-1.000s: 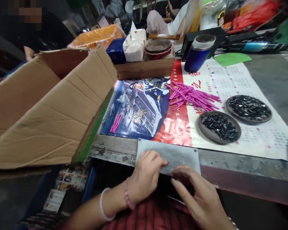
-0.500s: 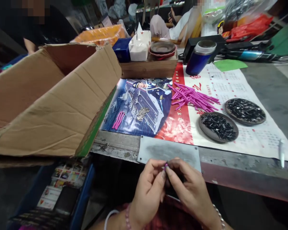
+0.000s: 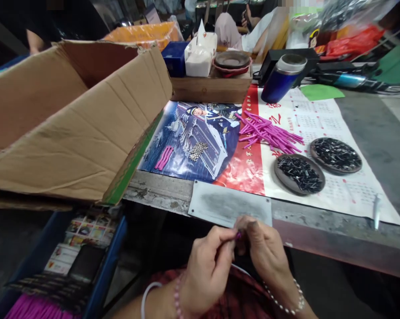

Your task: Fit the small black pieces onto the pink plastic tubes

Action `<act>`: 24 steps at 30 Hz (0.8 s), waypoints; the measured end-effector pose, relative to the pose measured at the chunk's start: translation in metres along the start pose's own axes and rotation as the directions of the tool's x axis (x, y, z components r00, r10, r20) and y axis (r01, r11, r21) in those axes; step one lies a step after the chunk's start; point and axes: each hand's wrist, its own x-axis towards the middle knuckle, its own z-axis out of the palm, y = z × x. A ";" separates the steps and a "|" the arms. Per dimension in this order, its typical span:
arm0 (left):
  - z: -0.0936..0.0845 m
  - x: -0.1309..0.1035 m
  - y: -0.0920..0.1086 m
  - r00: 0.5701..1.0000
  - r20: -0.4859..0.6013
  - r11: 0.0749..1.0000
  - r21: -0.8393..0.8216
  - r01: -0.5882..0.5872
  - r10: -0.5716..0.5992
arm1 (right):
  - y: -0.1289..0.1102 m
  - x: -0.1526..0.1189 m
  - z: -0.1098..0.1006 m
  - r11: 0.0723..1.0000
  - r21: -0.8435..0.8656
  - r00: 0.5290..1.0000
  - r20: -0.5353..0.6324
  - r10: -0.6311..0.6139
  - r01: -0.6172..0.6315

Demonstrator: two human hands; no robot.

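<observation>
My left hand and my right hand meet in front of the table's near edge. Between their fingertips a small bit of a magenta stick shows; the rest of it is hidden by the fingers. Both hands are closed around it in a pinch. Just beyond them lies a grey metal plate with a dark smudge. Farther off on the poster are a loose pile of magenta sticks, a few separate sticks at left and a small heap of black-and-white pieces.
Two round dishes hold small black parts, at right. A large cardboard box takes up the left side. At the back stand a blue tumbler and a wooden box. Below left, a blue crate holds more magenta sticks.
Both hands have shifted a little right in view, and the right fingers have changed their hold, with the thumb raised. The view has tilted slightly down, showing more of the crate.
</observation>
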 end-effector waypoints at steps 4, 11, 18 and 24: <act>-0.011 -0.003 0.007 0.986 0.014 0.935 0.314 -0.162 0.166 | 0.000 -0.004 -0.017 0.971 0.202 0.992 0.020 0.128 -0.129; -0.011 -0.006 0.012 0.954 0.075 0.807 0.517 -0.286 0.290 | -0.006 -0.010 -0.020 0.989 0.095 0.985 0.144 0.101 -0.115; -0.011 -0.003 0.012 0.941 0.117 0.773 0.542 -0.330 0.319 | -0.011 -0.010 -0.022 0.977 -0.185 0.989 0.125 -0.082 0.104; -0.009 -0.001 0.010 0.932 0.115 0.754 0.557 -0.348 0.345 | -0.011 -0.013 -0.022 0.982 -0.183 0.990 0.139 -0.021 0.047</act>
